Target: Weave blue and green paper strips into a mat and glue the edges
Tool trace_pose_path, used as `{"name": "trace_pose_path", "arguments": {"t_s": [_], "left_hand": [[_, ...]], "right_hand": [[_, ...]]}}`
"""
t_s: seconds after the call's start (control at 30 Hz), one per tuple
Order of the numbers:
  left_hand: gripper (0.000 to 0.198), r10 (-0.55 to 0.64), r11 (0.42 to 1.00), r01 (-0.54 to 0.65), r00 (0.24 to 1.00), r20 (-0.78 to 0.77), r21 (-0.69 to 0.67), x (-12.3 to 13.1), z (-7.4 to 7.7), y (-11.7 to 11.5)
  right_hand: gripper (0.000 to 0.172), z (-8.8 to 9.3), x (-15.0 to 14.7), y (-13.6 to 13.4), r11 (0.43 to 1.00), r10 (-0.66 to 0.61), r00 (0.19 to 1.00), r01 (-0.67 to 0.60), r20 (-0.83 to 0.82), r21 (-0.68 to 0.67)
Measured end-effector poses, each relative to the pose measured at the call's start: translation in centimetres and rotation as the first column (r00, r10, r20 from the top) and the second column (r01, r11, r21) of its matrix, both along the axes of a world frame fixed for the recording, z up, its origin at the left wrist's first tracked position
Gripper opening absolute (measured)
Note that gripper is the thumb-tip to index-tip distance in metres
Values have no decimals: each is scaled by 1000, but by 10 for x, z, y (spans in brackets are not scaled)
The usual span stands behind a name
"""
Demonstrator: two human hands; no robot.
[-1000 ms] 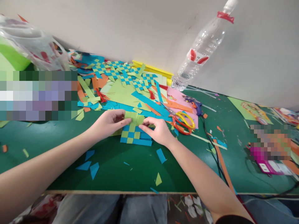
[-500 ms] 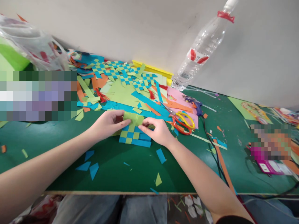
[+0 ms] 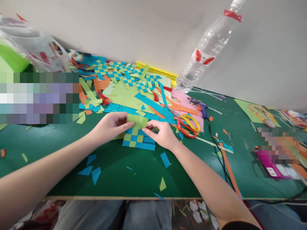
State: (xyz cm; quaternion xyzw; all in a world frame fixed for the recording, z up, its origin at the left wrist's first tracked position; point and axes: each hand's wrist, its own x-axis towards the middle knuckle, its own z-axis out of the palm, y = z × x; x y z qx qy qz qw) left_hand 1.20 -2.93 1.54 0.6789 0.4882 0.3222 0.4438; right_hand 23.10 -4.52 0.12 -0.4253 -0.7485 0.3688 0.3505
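Little has changed in the last second: your left hand (image 3: 111,127) keeps its thumb and fingers pinched on the left end of the folded green strips (image 3: 137,118), and your right hand (image 3: 163,134) stays closed on their right edge; how firmly, I cannot tell. The blue-and-green weave (image 3: 134,140) lies just below and between your fingertips, on the near side of that grip, having slid only a touch to the left. I read that as lining up or smoothing the strips, with the weave no further on than a second ago. Beyond your grip sits a pile of other woven pieces (image 3: 129,82); the scissors (image 3: 179,124) lie to the right of your right hand, and blue scraps (image 3: 96,175) sit nearer you, below your left wrist.
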Motion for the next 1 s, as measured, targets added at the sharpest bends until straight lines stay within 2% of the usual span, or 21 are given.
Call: {"name": "trace_pose_path", "arguments": {"t_s": [0.1, 0.2, 0.37, 0.57, 0.8, 1.0], "left_hand": [[33, -40, 999, 40, 999, -2, -16, -1, 0, 0], [29, -17, 1000, 17, 1000, -6, 18, 0, 2, -1], [22, -19, 1000, 19, 996, 84, -9, 1, 2, -2], [23, -10, 996, 22, 991, 136, -83, -1, 0, -1], [27, -7, 997, 14, 995, 102, -74, -2, -1, 0], [37, -65, 989, 80, 990, 126, -121, -1, -1, 1]], "right_hand": [[17, 0, 0, 0, 1000, 5, 1000, -5, -6, 3], [17, 0, 0, 0, 1000, 10, 1000, -11, -6, -5], [17, 1, 0, -1, 999, 21, 1000, -21, -4, -25], [16, 1, 0, -1, 999, 33, 999, -34, -19, -32], [17, 0, -1, -1, 999, 40, 999, -40, -12, -36], [17, 0, 0, -1, 999, 44, 999, -45, -18, -21]]}}
